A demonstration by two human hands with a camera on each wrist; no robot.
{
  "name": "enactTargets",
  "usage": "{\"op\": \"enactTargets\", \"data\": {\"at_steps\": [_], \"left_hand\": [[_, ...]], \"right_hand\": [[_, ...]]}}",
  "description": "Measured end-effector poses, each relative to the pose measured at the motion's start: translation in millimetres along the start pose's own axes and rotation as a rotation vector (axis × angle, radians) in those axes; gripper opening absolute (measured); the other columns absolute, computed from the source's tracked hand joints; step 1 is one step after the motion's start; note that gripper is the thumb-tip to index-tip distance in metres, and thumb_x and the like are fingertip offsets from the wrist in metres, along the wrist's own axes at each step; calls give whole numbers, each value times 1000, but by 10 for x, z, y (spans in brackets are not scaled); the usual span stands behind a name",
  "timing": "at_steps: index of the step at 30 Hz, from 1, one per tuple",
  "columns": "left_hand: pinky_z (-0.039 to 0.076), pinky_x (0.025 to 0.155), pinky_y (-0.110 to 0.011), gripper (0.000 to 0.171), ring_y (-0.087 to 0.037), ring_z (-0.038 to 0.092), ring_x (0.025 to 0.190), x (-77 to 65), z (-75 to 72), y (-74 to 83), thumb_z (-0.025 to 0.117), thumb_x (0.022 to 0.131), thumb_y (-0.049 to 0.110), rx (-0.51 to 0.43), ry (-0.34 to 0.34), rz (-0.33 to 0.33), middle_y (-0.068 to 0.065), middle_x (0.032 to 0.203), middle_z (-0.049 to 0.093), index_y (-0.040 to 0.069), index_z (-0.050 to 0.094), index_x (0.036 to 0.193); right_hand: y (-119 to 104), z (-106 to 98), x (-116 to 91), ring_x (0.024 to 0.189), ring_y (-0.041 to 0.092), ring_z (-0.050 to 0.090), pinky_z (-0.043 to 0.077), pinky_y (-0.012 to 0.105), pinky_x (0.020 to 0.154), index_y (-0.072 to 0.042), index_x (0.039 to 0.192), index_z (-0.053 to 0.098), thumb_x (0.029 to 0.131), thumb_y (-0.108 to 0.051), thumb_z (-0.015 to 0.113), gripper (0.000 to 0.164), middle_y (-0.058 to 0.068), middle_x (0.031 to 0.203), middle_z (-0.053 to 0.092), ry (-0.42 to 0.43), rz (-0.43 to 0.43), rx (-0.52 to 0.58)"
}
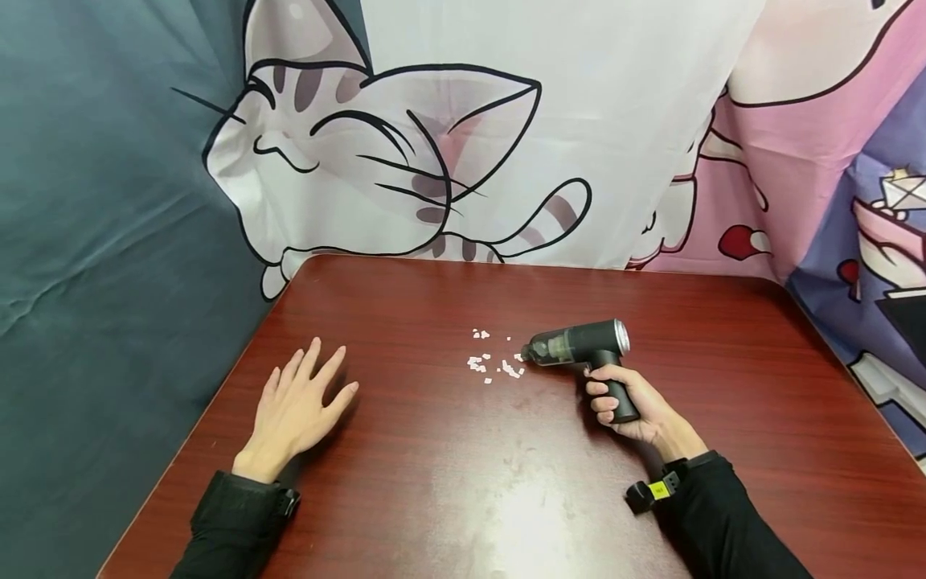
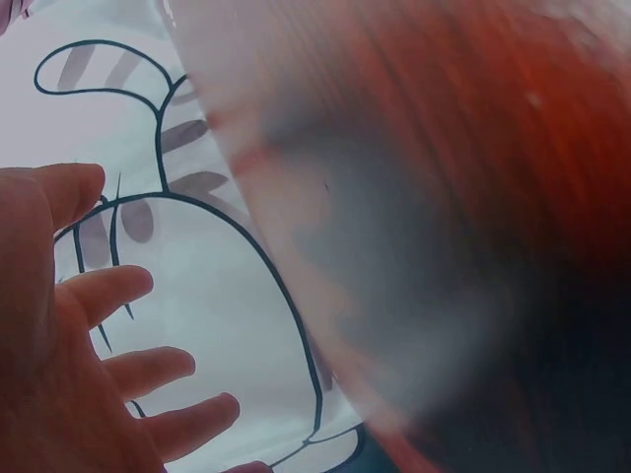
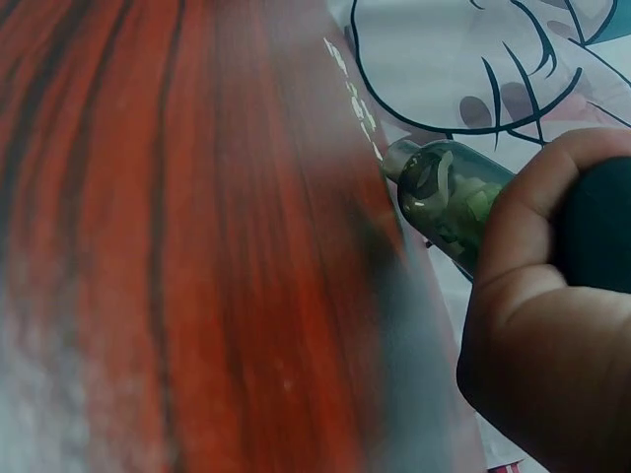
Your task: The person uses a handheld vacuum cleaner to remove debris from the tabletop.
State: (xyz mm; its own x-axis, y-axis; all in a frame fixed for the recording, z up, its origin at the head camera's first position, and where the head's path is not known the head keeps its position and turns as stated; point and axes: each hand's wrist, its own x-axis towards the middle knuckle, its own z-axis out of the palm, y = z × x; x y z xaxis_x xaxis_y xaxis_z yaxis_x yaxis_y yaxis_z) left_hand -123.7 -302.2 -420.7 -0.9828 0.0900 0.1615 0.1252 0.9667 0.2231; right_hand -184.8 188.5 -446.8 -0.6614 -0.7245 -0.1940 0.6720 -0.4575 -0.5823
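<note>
Handheld vacuum (image 1: 587,342), black, pistol-shaped, see-through towards the front, silver-rimmed behind

The vacuum (image 1: 593,341) is mostly black, the scraps (image 1: 510,368) white, the table (image 1: 405,426) wood-grained red-brown, the white cloth (image 1: 615,80) cat-patterned.

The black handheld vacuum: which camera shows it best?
The head view: it shows the vacuum from nozzle to handle, gripped by the right hand. The right wrist view gives a closer look at the clear front section, but the hand hides much of the rest. The left wrist view shows none of it.
</note>
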Motion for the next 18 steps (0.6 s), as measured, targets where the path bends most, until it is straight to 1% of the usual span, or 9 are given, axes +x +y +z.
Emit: {"op": "enactTargets", "data": {"at_steps": [12, 18], "left_hand": [[21, 112, -72, 65, -50, 30, 145, -54, -13, -45, 52, 102, 52, 6, -3, -17, -27, 161, 30, 16, 43, 155], [22, 112, -72, 65, -50, 30, 144, -71, -17, -58, 52, 102, 52, 10, -5, -23, -27, 161, 31, 15, 44, 155]], "right_hand": [[27, 17, 62, 58, 4, 33, 41, 16, 54, -8, 104, 50, 107, -10, 21, 30, -5, 76, 35, -12, 19, -15], [41, 36, 88, 56, 4, 35, 42, 16, 53, -8, 105, 48, 107, -10, 22, 27, -5, 74, 43, -10, 24, -23]]}}
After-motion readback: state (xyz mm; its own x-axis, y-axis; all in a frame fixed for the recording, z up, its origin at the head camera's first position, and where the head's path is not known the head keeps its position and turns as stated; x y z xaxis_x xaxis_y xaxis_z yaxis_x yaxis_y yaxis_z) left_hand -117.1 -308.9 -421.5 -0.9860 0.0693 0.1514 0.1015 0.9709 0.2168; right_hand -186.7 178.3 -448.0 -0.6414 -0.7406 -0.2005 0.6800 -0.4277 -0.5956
